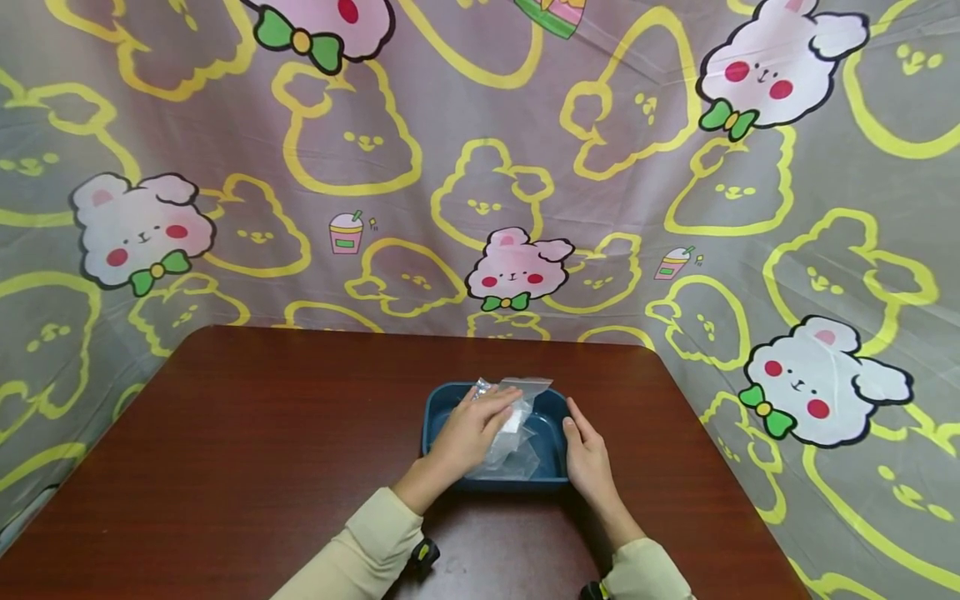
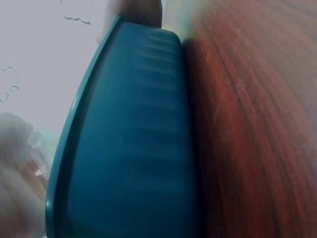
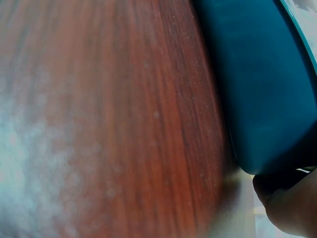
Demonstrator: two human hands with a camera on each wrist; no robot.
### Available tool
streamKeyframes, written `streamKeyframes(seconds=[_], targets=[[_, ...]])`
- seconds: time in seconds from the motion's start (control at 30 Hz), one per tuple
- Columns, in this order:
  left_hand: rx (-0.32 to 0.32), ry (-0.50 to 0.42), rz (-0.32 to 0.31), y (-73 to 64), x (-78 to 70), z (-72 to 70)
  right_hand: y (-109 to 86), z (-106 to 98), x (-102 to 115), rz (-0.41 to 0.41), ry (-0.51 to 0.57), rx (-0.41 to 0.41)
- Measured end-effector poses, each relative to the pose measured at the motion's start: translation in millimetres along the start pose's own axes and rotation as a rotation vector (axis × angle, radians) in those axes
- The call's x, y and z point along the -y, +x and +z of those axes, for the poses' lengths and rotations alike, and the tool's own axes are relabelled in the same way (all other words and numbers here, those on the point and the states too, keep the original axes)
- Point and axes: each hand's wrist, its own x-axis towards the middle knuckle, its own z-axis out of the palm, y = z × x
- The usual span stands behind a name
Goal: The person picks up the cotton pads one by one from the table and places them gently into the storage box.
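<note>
A dark blue plastic basin (image 1: 553,450) sits on the table, and several clear zip-lock bags (image 1: 517,461) lie crumpled inside it. In the head view my left hand (image 1: 467,432) reaches over the basin's near left part. Its fingers are extended across the bags, touching them, and cover part of them. A white patch shows on one bag just right of these fingers. At the basin's right end my right hand (image 1: 588,452) grips the rim, thumb on the near side of the fingers. The basin's outer wall (image 2: 129,129) fills the middle of the left wrist view.
The brown wooden table (image 1: 285,442) extends around the basin, with its far edge close behind. A patterned cloth (image 1: 420,200) with rabbit drawings hangs behind the table and along both sides. Dark wrist-worn devices (image 1: 424,553) show at the sleeve cuffs.
</note>
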Motion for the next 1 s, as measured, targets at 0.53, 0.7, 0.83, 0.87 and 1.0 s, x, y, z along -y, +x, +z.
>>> streamKeyframes(seconds=[0.53,0.7,0.83,0.87,1.0], targets=[[0.026,0.042,0.010,3.6,-0.3,6.2,1.1,-0.2,1.3,-0.019,0.012,-0.002],[0.038,0.074,0.023,3.8,0.2,6.0,0.6,-0.5,2.2,-0.012,0.008,-0.001],[0.051,0.093,0.022,3.7,0.5,5.9,0.3,-0.5,2.0,-0.006,0.004,-0.002],[0.054,0.090,0.021,3.4,0.2,5.7,0.3,-0.4,1.9,-0.004,0.006,-0.002],[0.053,0.089,0.016,2.9,0.1,5.5,0.0,-0.5,1.2,0.002,0.006,-0.003]])
